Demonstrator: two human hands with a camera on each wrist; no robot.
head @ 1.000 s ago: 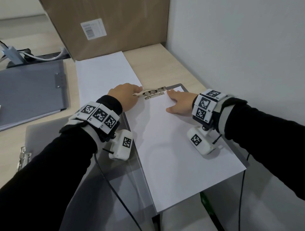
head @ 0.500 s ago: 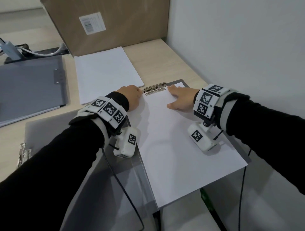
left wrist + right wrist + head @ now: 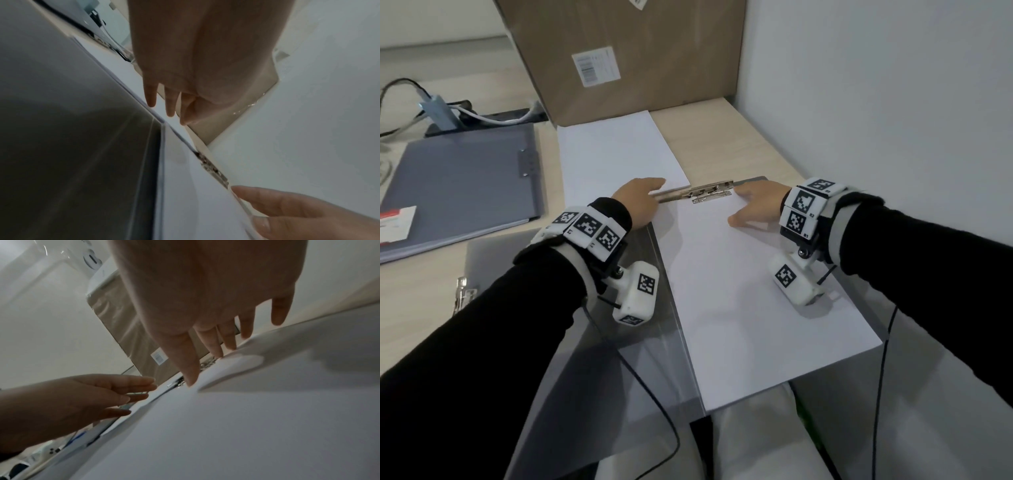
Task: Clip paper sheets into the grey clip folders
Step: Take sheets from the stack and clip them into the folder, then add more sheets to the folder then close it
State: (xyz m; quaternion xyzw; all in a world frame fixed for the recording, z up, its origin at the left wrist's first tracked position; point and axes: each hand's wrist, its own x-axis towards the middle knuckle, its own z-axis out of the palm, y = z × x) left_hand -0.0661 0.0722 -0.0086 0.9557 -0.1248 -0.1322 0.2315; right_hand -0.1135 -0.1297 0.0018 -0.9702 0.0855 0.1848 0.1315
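Observation:
A grey clip folder [image 3: 640, 342] lies open before me, with a white paper sheet [image 3: 739, 291] on its right board. The metal clip [image 3: 710, 194] lies across the sheet's top edge. My left hand [image 3: 643, 198] rests at the folder's top left, fingers straight and pointing at the clip's left end, holding nothing. My right hand [image 3: 755, 202] presses flat on the sheet's top right corner, just right of the clip. In the right wrist view the right fingertips [image 3: 191, 381] touch the paper [image 3: 267, 418] beside the clip [image 3: 179, 382], and the left hand [image 3: 92, 394] is stretched out straight.
A stack of white paper [image 3: 616, 157] lies behind the folder, against a cardboard box [image 3: 637, 51]. A closed grey folder [image 3: 462, 185] sits at the back left. Another folder's clip [image 3: 462, 294] shows at the left. A wall [image 3: 876, 102] closes the right side.
My left hand has drawn back a little from the clip's left end, and the clip now lies flat on the sheet. My right hand still presses the paper.

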